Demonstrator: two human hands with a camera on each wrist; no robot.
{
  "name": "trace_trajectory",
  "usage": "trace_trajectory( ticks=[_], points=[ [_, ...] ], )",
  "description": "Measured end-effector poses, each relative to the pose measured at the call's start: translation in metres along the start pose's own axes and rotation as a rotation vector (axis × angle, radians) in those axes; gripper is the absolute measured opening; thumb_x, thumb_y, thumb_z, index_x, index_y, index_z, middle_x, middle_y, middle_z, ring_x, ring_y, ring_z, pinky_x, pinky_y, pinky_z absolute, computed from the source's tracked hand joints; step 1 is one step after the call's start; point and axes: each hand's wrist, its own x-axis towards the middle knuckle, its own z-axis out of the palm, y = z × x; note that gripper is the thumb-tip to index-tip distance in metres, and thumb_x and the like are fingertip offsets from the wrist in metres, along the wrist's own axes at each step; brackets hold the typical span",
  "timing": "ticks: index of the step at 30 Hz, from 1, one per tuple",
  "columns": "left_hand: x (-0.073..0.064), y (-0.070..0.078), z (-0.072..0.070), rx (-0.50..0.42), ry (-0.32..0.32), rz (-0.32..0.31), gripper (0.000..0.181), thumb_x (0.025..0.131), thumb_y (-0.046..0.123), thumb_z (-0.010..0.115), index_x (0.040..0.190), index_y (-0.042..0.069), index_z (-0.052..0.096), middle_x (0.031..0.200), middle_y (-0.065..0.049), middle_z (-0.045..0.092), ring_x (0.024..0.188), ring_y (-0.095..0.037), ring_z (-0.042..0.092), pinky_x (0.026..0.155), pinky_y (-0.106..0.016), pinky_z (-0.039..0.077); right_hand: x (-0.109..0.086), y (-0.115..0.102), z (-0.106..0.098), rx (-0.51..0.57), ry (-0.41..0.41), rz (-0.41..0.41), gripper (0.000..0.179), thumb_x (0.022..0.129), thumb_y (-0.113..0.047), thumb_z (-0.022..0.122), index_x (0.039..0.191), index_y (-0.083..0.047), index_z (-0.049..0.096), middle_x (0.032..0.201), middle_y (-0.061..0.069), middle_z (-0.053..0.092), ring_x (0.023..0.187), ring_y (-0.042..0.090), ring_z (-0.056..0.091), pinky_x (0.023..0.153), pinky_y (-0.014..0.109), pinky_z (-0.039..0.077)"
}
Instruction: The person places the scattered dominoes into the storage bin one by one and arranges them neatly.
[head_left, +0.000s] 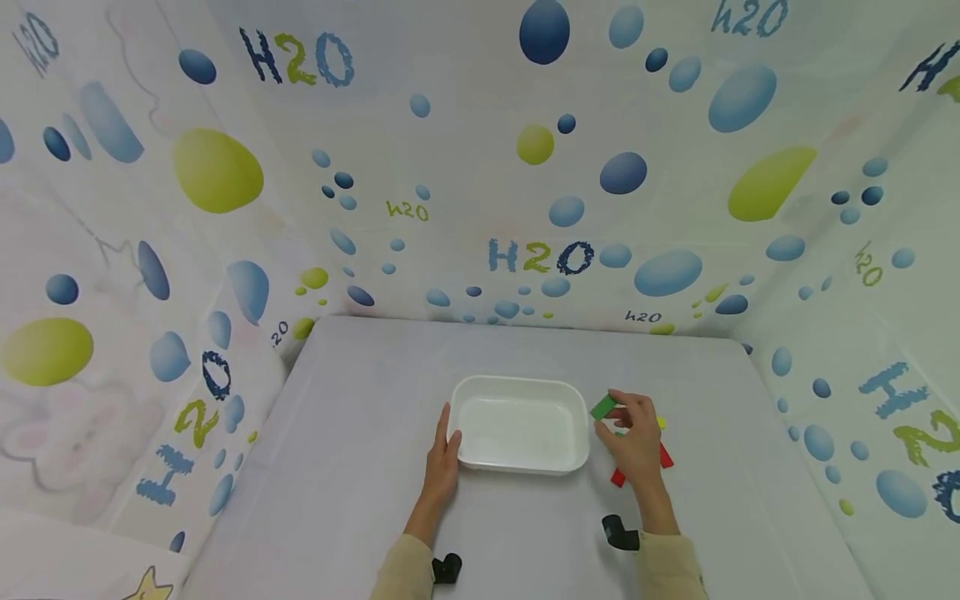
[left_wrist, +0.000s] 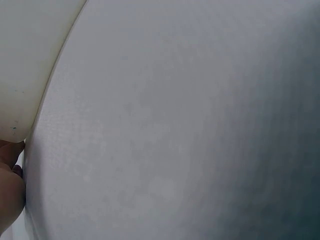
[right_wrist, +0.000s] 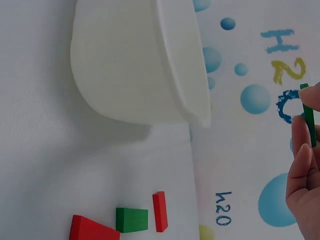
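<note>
A white rectangular tub point(head_left: 517, 468) stands on the table, its inside bare. My left hand point(head_left: 443, 461) lies along its left side, fingers straight against the wall and thumb at the rim. In the left wrist view only a bit of that hand point(left_wrist: 11, 195) shows beside the tub's side point(left_wrist: 35, 65). Just off the tub's right end, my right hand point(head_left: 636, 437) pinches a green block point(head_left: 603, 407) between thumb and fingers. The right wrist view shows this thin green block point(right_wrist: 308, 117) edge-on. Other blocks lie under and around that hand, partly hidden by it.
Loose blocks on the table include a red one point(right_wrist: 92, 230), a green one point(right_wrist: 132, 220), a thin red one point(right_wrist: 160, 212) and a yellow one point(head_left: 662, 422). Black wrist mounts point(head_left: 620, 533) stick out from the sleeves. Patterned white walls point(head_left: 465, 167) stand behind the table.
</note>
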Motion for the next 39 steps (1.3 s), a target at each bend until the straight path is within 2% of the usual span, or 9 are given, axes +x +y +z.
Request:
trace_trajectory(
  ticks=[6, 15, 22, 30, 39],
  points=[
    [-0.001, -0.001, -0.001, -0.007, -0.009, -0.021, 0.057, 0.106, 0.032, 0.036, 0.158, 0.022, 0.016, 0.163, -0.01, 0.021, 0.15, -0.034, 0.019, 0.121, -0.056, 0.015, 0.002, -0.002, 0.012, 0.003, -0.061, -0.016, 0.053, 0.073, 0.007, 0.078, 0.122, -0.002, 0.063, 0.111, 0.013, 0.054, 0.09, 0.025, 0.063, 0.075, 0.007, 0.046],
    [-0.002, -0.001, 0.0, -0.002, -0.001, -0.036, 0.056, 0.106, 0.034, 0.035, 0.158, 0.025, 0.016, 0.164, -0.006, 0.02, 0.151, -0.031, 0.018, 0.122, -0.054, 0.014, 0.013, -0.002, 0.037, -0.009, -0.198, -0.158, 0.05, 0.073, 0.005, 0.079, 0.12, -0.002, 0.065, 0.11, 0.013, 0.055, 0.087, 0.024, 0.066, 0.073, 0.015, 0.053],
    [-0.003, 0.001, 0.0, -0.005, 0.007, -0.042, 0.055, 0.106, 0.034, 0.035, 0.158, 0.026, 0.018, 0.163, -0.008, 0.021, 0.15, -0.033, 0.018, 0.121, -0.055, 0.015, 0.019, -0.012, 0.062, -0.016, -0.295, -0.154, 0.049, 0.075, 0.003, 0.079, 0.122, -0.003, 0.065, 0.111, 0.012, 0.055, 0.089, 0.024, 0.067, 0.075, 0.021, 0.055],
    [0.0, 0.0, 0.0, -0.028, 0.006, -0.045, 0.055, 0.106, 0.03, 0.037, 0.157, 0.027, 0.018, 0.163, -0.006, 0.022, 0.15, -0.03, 0.019, 0.122, -0.051, 0.016, 0.02, -0.014, 0.091, 0.041, -0.376, -0.202, 0.049, 0.073, 0.009, 0.074, 0.121, 0.001, 0.065, 0.109, 0.014, 0.055, 0.085, 0.023, 0.068, 0.071, 0.024, 0.054],
    [0.001, -0.002, 0.001, -0.004, 0.021, -0.032, 0.055, 0.106, 0.027, 0.038, 0.157, 0.023, 0.02, 0.161, -0.011, 0.025, 0.148, -0.036, 0.023, 0.119, -0.057, 0.02, 0.017, -0.017, 0.121, 0.05, -0.491, -0.179, 0.05, 0.076, 0.008, 0.073, 0.124, 0.001, 0.064, 0.112, 0.014, 0.055, 0.088, 0.022, 0.067, 0.073, 0.024, 0.055]
  ],
)
